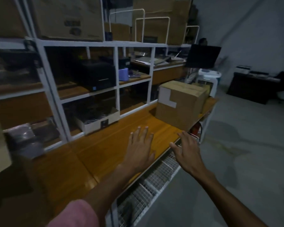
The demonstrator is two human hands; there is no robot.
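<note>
A taped cardboard box [179,104] with a white label stands at the far right end of an orange wooden worktop [105,145]. My left hand [140,146] is stretched out over the worktop with straight, spread fingers, short of the box and holding nothing. My right hand [188,149] hovers over the worktop's front edge, fingers straight and empty, a little nearer than the box's front corner. Neither hand touches the box.
White shelving [116,66] behind the worktop holds a black printer [95,76], an open carton [97,120] and papers; large cartons [67,17] stand on top. Wire baskets [154,177] hang under the front edge. A dark monitor [202,55] and a person's head lie beyond; grey floor [236,153] at right.
</note>
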